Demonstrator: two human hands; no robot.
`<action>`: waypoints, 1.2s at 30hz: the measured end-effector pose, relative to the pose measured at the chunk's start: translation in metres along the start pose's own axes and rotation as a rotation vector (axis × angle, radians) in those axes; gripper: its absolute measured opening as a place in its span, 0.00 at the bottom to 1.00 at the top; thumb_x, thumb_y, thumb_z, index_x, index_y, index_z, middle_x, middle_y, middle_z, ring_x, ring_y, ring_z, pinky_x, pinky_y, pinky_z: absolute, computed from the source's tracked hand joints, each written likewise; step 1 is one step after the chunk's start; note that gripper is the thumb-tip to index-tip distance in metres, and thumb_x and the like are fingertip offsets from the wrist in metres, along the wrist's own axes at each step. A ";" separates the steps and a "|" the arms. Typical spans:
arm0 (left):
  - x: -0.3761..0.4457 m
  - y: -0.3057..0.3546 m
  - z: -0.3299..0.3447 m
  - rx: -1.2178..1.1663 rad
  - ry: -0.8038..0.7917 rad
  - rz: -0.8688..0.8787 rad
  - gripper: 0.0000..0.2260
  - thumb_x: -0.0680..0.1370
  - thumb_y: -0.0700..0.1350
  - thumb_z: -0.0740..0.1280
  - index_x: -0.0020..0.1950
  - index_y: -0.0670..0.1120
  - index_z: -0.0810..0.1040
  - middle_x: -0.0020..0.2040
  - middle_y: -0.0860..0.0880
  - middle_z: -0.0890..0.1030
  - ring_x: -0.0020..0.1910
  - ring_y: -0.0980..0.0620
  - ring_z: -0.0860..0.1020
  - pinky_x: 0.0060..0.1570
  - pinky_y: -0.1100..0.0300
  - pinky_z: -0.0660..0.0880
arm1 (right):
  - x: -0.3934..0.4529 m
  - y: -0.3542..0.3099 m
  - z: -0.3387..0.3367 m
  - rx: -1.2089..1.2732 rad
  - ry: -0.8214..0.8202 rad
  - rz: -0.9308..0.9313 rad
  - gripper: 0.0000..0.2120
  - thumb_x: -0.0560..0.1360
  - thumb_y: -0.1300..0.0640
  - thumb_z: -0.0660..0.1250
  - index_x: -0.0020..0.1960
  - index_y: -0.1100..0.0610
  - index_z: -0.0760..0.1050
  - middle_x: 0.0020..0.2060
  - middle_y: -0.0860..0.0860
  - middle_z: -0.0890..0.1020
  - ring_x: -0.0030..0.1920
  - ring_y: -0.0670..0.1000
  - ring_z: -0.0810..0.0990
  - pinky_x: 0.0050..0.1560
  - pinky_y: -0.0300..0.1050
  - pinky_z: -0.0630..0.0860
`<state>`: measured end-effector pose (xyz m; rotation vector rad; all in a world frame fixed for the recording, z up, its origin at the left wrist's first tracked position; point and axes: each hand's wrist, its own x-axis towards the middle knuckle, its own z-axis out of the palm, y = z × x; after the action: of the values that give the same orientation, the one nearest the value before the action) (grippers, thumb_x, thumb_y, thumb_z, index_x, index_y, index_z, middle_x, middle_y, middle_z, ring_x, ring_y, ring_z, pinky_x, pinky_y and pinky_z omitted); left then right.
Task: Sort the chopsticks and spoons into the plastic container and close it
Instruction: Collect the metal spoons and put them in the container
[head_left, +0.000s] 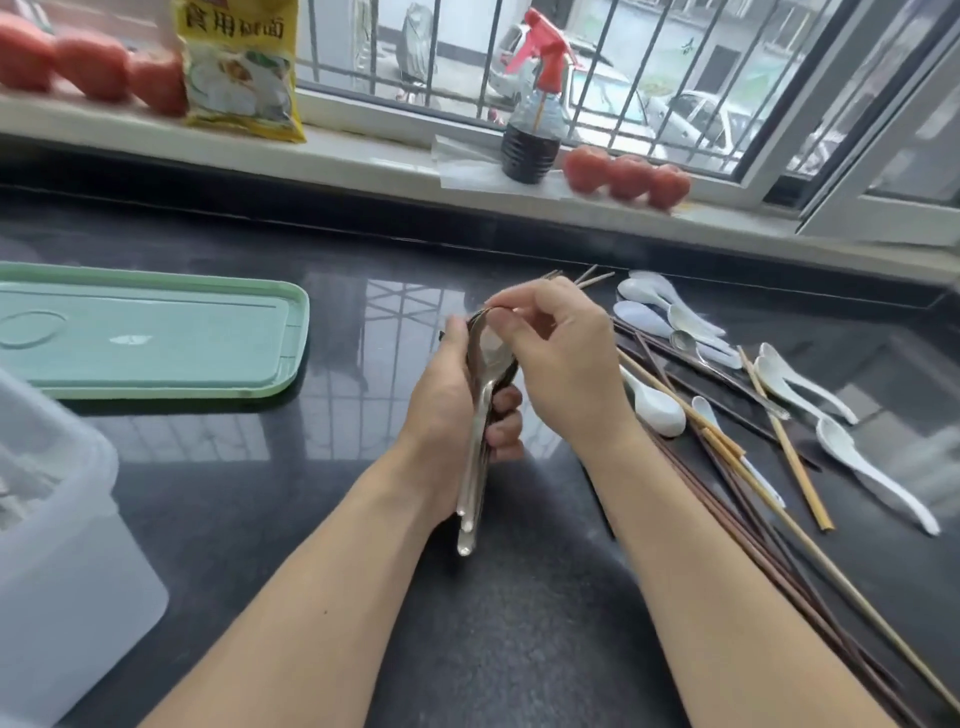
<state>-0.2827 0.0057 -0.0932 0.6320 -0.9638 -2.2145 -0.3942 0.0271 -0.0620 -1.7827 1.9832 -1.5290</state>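
The left hand (452, 410) grips a stack of metal spoons (480, 415) upright, probably to keep them aligned, while the right hand (556, 364) pinches their bowls at 12 o'clock; the open plastic container (67, 519) waits at 9 o'clock, its green lid (156, 332) beyond.

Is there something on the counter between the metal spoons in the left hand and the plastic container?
Nothing visible: bare counter lies between the metal spoons and the plastic container; the green lid lies farther back.

left hand (457, 400) curled in a grip, right hand (561, 364) pinching above it, both forearms extended forward
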 end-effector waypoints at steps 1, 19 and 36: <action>0.000 -0.002 0.001 0.036 0.002 0.013 0.32 0.83 0.67 0.51 0.66 0.42 0.76 0.34 0.47 0.65 0.27 0.52 0.62 0.29 0.60 0.59 | -0.003 0.002 0.001 -0.023 0.016 -0.014 0.08 0.74 0.62 0.73 0.50 0.51 0.82 0.37 0.47 0.75 0.38 0.44 0.74 0.44 0.35 0.71; 0.000 -0.008 0.006 0.125 0.068 0.087 0.11 0.88 0.50 0.53 0.61 0.47 0.72 0.33 0.49 0.68 0.25 0.54 0.62 0.23 0.63 0.62 | -0.009 0.016 -0.003 -0.074 -0.079 0.001 0.13 0.81 0.55 0.66 0.63 0.55 0.83 0.54 0.49 0.86 0.56 0.45 0.82 0.61 0.44 0.77; -0.006 -0.010 0.009 0.137 0.150 0.102 0.11 0.89 0.49 0.51 0.53 0.50 0.71 0.33 0.50 0.69 0.25 0.54 0.62 0.24 0.60 0.62 | 0.009 0.152 -0.133 -0.925 0.196 0.853 0.14 0.76 0.62 0.67 0.60 0.54 0.81 0.62 0.56 0.79 0.64 0.61 0.73 0.60 0.56 0.69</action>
<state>-0.2882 0.0193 -0.0941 0.7822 -1.0518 -1.9941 -0.5880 0.0748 -0.0934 -0.5928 3.2129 -0.5343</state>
